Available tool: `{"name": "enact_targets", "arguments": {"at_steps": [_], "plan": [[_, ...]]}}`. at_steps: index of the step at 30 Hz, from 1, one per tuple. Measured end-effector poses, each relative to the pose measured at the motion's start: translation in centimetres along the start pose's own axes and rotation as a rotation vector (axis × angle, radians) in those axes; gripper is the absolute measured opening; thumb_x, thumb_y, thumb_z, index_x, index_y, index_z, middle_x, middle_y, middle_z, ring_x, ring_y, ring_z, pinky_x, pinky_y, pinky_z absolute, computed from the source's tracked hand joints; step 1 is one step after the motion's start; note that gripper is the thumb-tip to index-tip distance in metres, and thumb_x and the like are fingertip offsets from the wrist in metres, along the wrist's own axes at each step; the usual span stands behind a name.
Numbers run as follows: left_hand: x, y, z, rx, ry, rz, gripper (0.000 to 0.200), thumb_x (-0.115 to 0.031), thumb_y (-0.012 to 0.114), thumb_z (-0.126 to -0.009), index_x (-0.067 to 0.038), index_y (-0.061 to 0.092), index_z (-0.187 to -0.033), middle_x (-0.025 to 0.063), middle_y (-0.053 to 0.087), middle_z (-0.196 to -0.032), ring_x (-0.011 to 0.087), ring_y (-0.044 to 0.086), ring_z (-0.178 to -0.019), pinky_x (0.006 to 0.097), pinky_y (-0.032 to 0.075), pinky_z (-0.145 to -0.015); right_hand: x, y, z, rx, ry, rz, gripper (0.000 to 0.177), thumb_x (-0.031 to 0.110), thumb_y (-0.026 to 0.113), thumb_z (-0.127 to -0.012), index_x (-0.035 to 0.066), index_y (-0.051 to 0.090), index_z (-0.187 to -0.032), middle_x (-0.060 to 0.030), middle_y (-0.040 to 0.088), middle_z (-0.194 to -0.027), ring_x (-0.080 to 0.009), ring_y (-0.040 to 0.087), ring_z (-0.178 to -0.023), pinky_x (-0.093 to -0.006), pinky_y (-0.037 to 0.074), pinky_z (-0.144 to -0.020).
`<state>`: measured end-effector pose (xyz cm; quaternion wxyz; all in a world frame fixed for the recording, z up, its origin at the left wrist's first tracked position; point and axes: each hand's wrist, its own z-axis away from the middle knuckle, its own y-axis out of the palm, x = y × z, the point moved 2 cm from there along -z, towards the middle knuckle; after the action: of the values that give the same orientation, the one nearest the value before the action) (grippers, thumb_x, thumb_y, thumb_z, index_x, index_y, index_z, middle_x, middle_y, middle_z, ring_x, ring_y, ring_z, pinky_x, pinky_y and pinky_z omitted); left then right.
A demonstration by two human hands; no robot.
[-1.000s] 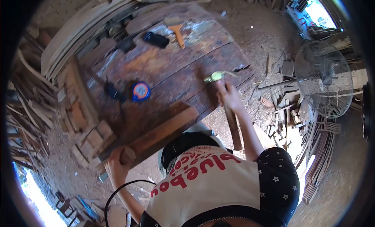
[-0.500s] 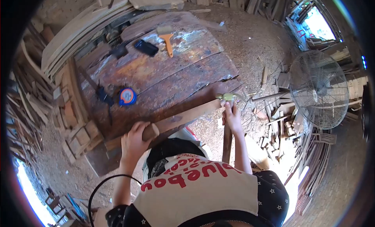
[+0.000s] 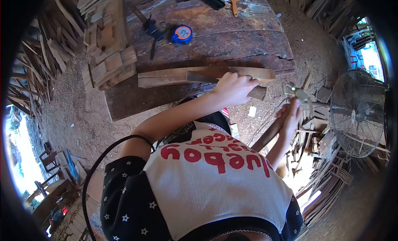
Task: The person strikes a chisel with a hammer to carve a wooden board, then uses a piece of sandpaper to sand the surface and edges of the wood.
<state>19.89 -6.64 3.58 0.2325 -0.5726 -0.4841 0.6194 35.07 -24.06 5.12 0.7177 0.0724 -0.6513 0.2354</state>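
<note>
My left hand [image 3: 235, 88] is closed around the wooden handle of a flat-bladed tool [image 3: 201, 77], whose handle end sticks out to the right. The blade lies across a long wooden piece [image 3: 163, 78] along the front edge of the worn workbench [image 3: 248, 44]. To the right, away from the bench, my right hand [image 3: 289, 113] grips a hammer [image 3: 299, 93] just below its metal head, with the handle slanting down to the left.
On the bench are a blue tape measure [image 3: 182, 34], a dark clamp-like tool [image 3: 153, 30], a black object [image 3: 212, 0] and a brush [image 3: 234, 4]. Wooden pieces [image 3: 110, 65] are stacked at its left. A wire fan [image 3: 357, 112] stands at the right.
My left hand has moved right along the wooden piece with the tool, which now lies over it. My right hand and the hammer have moved right, off the wood. The view has shifted.
</note>
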Motion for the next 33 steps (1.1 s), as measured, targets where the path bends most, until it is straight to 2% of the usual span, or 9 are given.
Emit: {"name": "enact_targets", "arguments": {"at_steps": [9,11,13,20,23,27,29,32,33], "plan": [[1.2,-2.0,1.2,-0.181,-0.155,0.043,0.039,-0.021,0.071,-0.061,-0.013,0.065,-0.099,0.0085,0.069,-0.08,0.0285,0.068,-0.068,0.0399,0.054,-0.057,5.5,0.3,3.7,0.012,-0.311,-0.411,0.04,0.046,0.046,-0.096,0.008,0.048,-0.106,-0.0028,0.044,-0.063,-0.011,0.042,-0.049,-0.0267,0.038,-0.047],[1.3,-2.8,1.3,-0.149,-0.198,0.065,0.038,-0.021,0.071,-0.061,-0.014,0.065,-0.098,0.0091,0.069,-0.079,0.029,0.067,-0.068,0.0405,0.054,-0.058,0.0,0.8,2.1,-0.083,-1.207,0.801,0.033,0.038,0.044,-0.099,0.006,0.048,-0.106,-0.0023,0.045,-0.06,-0.0107,0.041,-0.045,-0.0241,0.035,-0.042],[2.2,-2.9,1.8,-0.115,-0.231,0.081,0.038,-0.022,0.072,-0.061,-0.015,0.065,-0.098,0.0097,0.069,-0.078,0.0295,0.067,-0.068,0.0411,0.054,-0.058,2.6,5.0,6.2,0.519,-0.107,0.072,0.028,0.031,0.043,-0.1,0.005,0.049,-0.107,-0.0012,0.045,-0.058,-0.0102,0.042,-0.043,-0.0232,0.036,-0.04],[3.8,-4.2,3.3,-0.249,-0.358,0.043,0.035,-0.025,0.073,-0.063,-0.017,0.066,-0.097,0.01,0.068,-0.078,0.0304,0.067,-0.069,0.043,0.054,-0.06,5.2,4.5,5.0,-0.006,-0.273,-0.338,0.038,0.044,0.042,-0.098,0.007,0.049,-0.105,0.0011,0.046,-0.06,-0.0063,0.038,-0.044,-0.023,0.035,-0.037],[4.6,-4.3,3.8,-0.264,-0.326,0.073,0.039,-0.026,0.074,-0.062,-0.018,0.066,-0.1,0.012,0.068,-0.077,0.031,0.067,-0.07,0.0431,0.054,-0.061,2.2,8.2,6.6,0.551,-0.182,0.116,0.036,0.042,0.045,-0.097,0.007,0.052,-0.102,0.0015,0.046,-0.057,-0.0062,0.042,-0.043,-0.0219,0.036,-0.037],[6.3,-4.6,5.6,-0.316,-0.352,-0.002,0.036,-0.029,0.073,-0.065,-0.016,0.066,-0.099,0.0139,0.066,-0.069,0.0315,0.067,-0.063,0.0424,0.054,-0.057,4.0,5.5,3.1,0.362,-0.331,0.273,0.035,0.04,0.043,-0.098,0.007,0.054,-0.1,0.0028,0.044,-0.058,-0.006,0.04,-0.043,-0.0217,0.036,-0.038],[5.9,-5.9,5.7,-0.321,-0.387,-0.006,0.035,-0.028,0.072,-0.065,-0.016,0.066,-0.098,0.0141,0.066,-0.07,0.0318,0.067,-0.064,0.0429,0.054,-0.058,7.2,6.4,3.9,0.104,-0.269,-0.189,0.037,0.043,0.041,-0.098,0.008,0.054,-0.097,0.0037,0.043,-0.059,-0.0053,0.039,-0.045,-0.0223,0.035,-0.038],[5.9,-6.0,5.8,-0.313,-0.381,0.023,0.035,-0.028,0.072,-0.065,-0.016,0.065,-0.097,0.0146,0.066,-0.071,0.0324,0.067,-0.065,0.0433,0.053,-0.058,4.8,8.2,3.9,0.122,-0.469,0.132,0.038,0.042,0.043,-0.097,0.006,0.053,-0.098,0.0015,0.046,-0.059,-0.0061,0.044,-0.046,-0.0219,0.035,-0.041],[6.2,-6.0,6.0,-0.313,-0.379,0.023,0.035,-0.028,0.072,-0.065,-0.016,0.065,-0.097,0.0146,0.066,-0.071,0.0324,0.067,-0.065,0.0433,0.053,-0.058,5.2,10.0,5.1,0.446,-0.385,0.24,0.038,0.042,0.044,-0.097,0.005,0.053,-0.097,0.0008,0.046,-0.058,-0.0065,0.044,-0.045,-0.0216,0.035,-0.042]]}}
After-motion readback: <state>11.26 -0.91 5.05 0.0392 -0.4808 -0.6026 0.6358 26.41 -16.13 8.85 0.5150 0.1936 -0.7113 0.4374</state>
